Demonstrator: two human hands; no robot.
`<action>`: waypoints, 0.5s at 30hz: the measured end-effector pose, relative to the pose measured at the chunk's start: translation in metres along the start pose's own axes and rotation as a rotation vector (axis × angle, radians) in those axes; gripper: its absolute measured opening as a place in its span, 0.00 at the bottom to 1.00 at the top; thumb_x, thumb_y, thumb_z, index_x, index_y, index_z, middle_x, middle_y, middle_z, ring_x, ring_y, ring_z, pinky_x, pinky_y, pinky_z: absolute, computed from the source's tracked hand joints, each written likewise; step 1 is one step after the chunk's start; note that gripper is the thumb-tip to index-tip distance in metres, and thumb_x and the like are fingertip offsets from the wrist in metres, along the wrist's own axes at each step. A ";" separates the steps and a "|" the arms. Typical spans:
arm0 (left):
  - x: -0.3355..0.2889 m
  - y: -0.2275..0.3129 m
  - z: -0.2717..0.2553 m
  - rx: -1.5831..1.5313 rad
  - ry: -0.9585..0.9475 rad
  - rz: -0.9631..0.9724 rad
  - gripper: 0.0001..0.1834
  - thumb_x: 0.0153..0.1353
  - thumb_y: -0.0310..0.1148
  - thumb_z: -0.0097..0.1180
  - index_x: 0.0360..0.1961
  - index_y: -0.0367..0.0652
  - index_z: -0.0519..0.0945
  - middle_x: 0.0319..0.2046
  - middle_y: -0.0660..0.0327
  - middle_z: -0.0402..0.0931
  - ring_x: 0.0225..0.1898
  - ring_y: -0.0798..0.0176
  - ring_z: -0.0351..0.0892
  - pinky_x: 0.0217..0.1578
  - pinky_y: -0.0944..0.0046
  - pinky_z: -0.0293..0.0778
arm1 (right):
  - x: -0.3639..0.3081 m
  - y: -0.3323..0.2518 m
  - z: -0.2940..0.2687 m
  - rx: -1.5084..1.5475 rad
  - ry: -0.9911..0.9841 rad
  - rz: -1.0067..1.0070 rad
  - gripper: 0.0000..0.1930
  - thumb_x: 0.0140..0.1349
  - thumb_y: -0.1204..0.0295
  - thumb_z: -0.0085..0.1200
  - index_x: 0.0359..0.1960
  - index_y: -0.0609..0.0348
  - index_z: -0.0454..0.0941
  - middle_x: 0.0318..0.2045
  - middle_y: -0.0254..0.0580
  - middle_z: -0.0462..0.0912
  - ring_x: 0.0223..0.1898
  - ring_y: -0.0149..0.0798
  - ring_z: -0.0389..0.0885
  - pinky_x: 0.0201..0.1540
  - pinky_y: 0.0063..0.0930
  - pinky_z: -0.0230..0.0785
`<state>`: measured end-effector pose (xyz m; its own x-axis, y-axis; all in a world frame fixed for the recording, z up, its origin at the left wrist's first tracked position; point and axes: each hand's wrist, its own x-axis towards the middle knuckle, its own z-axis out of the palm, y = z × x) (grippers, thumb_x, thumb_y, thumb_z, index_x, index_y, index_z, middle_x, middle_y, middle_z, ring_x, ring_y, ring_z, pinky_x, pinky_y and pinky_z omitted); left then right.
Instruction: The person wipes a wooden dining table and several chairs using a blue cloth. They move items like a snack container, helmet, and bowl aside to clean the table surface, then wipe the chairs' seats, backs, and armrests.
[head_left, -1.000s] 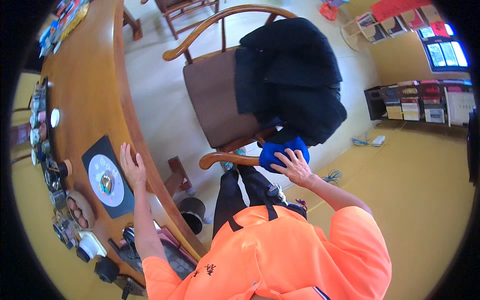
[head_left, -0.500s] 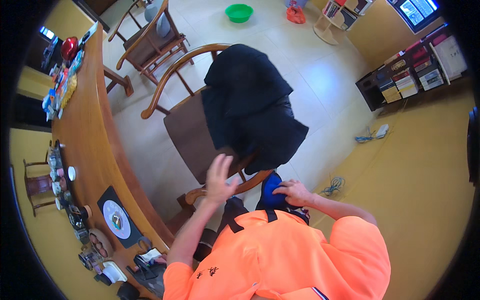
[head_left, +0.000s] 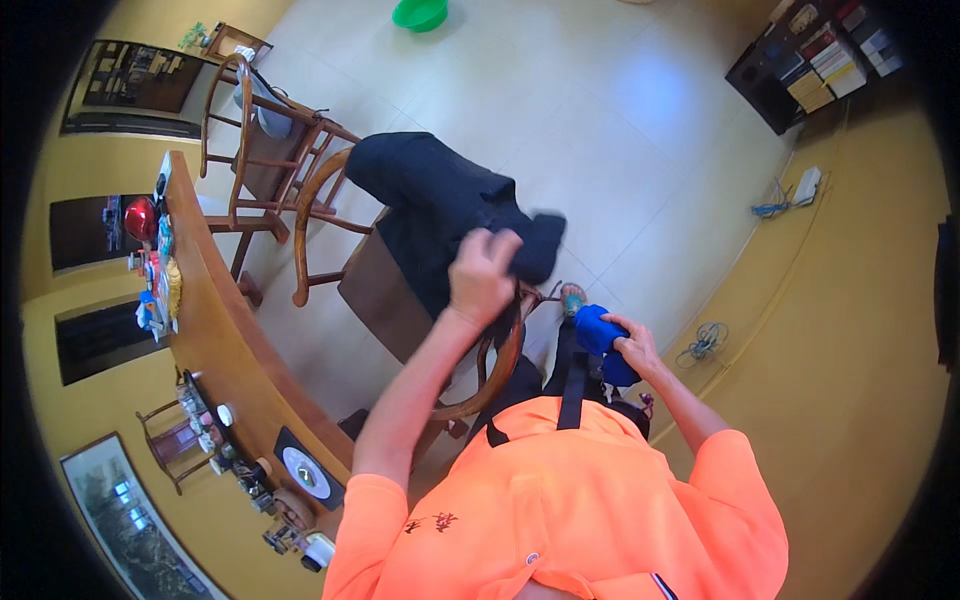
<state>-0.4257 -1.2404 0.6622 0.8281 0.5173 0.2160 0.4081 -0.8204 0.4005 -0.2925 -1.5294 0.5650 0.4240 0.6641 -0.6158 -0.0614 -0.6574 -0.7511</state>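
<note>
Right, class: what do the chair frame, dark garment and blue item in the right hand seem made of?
Chair frame: probably wood, smooth finish; brown, curved rails suggest it. Dark garment: likely woven fabric, matte; it drapes in folds. Blue item: soft, matte cloth, perhaps, bunched in the right hand; fibre unclear.

Left hand gripping farther forward; right hand gripping closer in.
Left forearm is slanting up and inward from a bent elbow, wrist running nearly straight, back of the hand facing up, fingers curling over so that their tips are hiding from view. Right forearm is slanting up and inward too, lower and shorter in view, elbow bending out to the side; thumb and forefinger are pointing inward, the other fingers partly hiding. Hands are lying well apart, left one sitting higher.
</note>
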 end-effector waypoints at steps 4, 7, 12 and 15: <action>0.039 -0.068 -0.037 -0.830 0.297 -0.578 0.22 0.54 0.19 0.58 0.51 0.41 0.76 0.44 0.63 0.78 0.44 0.68 0.77 0.47 0.66 0.73 | 0.002 -0.039 0.019 0.460 -0.088 0.160 0.29 0.47 0.81 0.48 0.56 0.53 0.78 0.46 0.55 0.81 0.47 0.50 0.81 0.55 0.33 0.70; 0.038 -0.086 -0.056 -1.065 0.321 -0.762 0.25 0.55 0.16 0.54 0.56 0.41 0.72 0.47 0.63 0.74 0.48 0.68 0.73 0.52 0.68 0.69 | 0.000 -0.043 0.066 0.239 0.026 -0.396 0.27 0.53 0.79 0.50 0.58 0.50 0.77 0.50 0.54 0.77 0.54 0.49 0.77 0.60 0.33 0.66; 0.033 -0.076 -0.069 -0.965 0.271 -0.568 0.26 0.56 0.16 0.53 0.57 0.41 0.72 0.48 0.63 0.74 0.49 0.68 0.73 0.53 0.69 0.68 | 0.007 -0.096 0.146 0.094 0.254 -0.504 0.33 0.55 0.75 0.54 0.66 0.44 0.65 0.62 0.57 0.65 0.64 0.63 0.63 0.66 0.47 0.58; 0.039 -0.050 -0.088 -0.750 0.182 -0.390 0.27 0.55 0.15 0.56 0.58 0.40 0.71 0.49 0.60 0.75 0.51 0.65 0.74 0.56 0.67 0.66 | 0.052 -0.112 0.135 0.126 0.235 -0.632 0.30 0.56 0.75 0.51 0.64 0.45 0.67 0.60 0.59 0.67 0.63 0.63 0.64 0.66 0.46 0.58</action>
<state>-0.4471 -1.1577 0.7290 0.5807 0.8123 0.0542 0.2359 -0.2316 0.9438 -0.3855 -1.3731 0.5855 0.5974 0.8019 0.0069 0.1636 -0.1135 -0.9800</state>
